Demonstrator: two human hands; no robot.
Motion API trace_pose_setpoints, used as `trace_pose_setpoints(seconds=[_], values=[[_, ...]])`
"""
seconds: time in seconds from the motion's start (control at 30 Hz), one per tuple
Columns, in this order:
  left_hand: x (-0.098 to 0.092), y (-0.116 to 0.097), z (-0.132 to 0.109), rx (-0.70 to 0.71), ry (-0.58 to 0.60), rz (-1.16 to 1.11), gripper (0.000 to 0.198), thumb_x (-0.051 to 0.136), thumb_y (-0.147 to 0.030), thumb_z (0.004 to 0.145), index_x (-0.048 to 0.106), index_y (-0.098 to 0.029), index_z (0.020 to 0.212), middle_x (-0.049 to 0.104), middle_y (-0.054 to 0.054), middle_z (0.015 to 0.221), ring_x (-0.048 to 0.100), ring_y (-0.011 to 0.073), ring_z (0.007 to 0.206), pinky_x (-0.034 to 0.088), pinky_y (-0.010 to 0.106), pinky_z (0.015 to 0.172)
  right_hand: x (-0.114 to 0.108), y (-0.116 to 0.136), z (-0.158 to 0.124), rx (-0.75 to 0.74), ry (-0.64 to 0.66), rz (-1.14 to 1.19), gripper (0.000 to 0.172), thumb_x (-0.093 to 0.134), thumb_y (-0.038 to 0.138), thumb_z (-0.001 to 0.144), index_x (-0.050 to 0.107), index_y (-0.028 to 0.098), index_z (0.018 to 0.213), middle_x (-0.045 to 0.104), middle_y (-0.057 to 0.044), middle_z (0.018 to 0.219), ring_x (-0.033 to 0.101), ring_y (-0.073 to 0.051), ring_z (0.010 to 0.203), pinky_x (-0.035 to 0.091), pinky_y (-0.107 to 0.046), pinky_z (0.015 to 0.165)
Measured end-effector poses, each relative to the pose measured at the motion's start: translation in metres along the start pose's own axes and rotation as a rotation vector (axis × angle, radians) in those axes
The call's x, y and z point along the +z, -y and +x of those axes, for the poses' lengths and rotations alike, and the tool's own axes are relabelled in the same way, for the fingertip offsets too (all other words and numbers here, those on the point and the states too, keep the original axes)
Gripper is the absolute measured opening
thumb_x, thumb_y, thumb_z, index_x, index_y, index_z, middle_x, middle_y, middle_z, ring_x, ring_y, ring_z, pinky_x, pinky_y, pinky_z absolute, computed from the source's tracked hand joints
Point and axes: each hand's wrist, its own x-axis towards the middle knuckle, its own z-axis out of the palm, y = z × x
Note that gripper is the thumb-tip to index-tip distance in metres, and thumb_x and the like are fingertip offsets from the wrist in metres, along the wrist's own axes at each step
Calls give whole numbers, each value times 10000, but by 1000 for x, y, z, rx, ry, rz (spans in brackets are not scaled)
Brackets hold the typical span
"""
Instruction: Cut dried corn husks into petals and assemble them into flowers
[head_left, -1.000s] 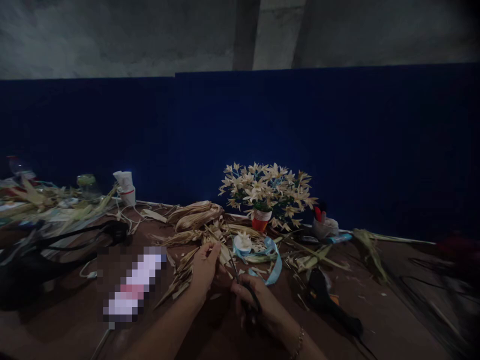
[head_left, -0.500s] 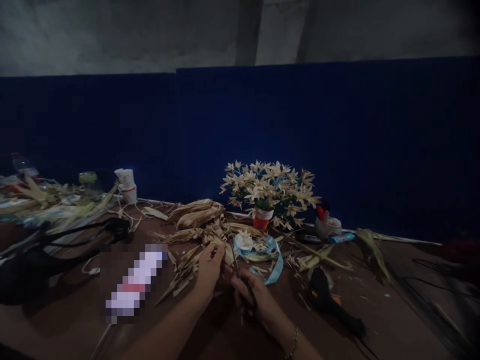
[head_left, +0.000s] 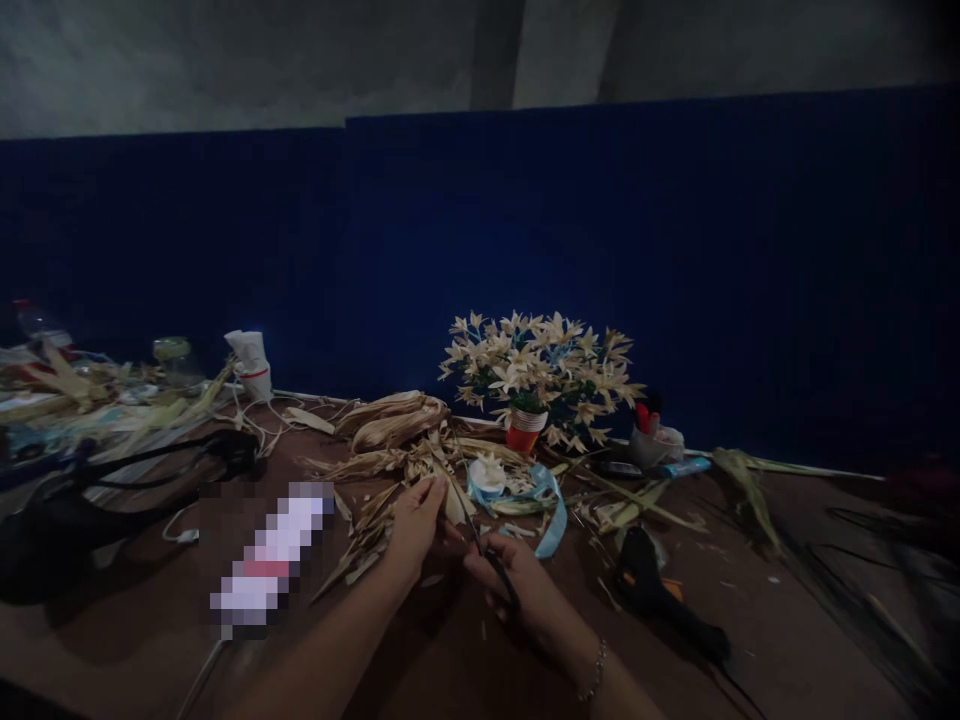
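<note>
Husks (head_left: 397,418), dry and tan: lying ahead, probably for reach.
Scissors (head_left: 501,574), black-handled metal: my right hand (head_left: 531,588) is gripping them, pointing them forward.
Strip (head_left: 453,504), pale husk: my left hand (head_left: 414,520) is apparently pinching it beside the scissors, probably steadying it.

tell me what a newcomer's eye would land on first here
Likely the pale flowers above a red and white cup, bright against the dark blue panel beyond the hands. Next, perhaps, the glowing pixelated patch to the left of the left hand. Then the dark scissors in the right hand, near the centre.
</note>
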Motion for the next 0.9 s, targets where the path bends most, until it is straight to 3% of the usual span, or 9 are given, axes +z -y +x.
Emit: trace_pose_setpoints(seconds=[0.37, 0.77, 0.9], values=[[-10, -7, 5, -94, 164, 35, 424, 502, -553, 709, 595, -158, 831, 578, -22, 497, 519, 111, 322, 387, 194, 311, -12, 3, -3, 31, 88, -70, 299, 620, 439, 662, 472, 179, 660, 389, 109, 369, 303, -30, 285, 202, -141, 280], [-17, -8, 10, -96, 233, 163, 363, 549, -536, 661, 506, -177, 627, 485, -53, 379, 520, 124, 309, 216, 160, 264, -22, -5, -1, 94, 108, -129, 281, 647, 418, 645, 512, 176, 688, 405, 103, 368, 309, -31, 283, 206, -143, 274], [-21, -7, 13, -39, 216, 159, 315, 596, -462, 644, 479, -174, 589, 433, -75, 360, 441, 74, 285, 168, 154, 293, -24, -4, -1, 110, 127, -156, 301, 655, 427, 629, 514, 172, 704, 444, 92, 402, 381, -45, 307, 267, -139, 286]])
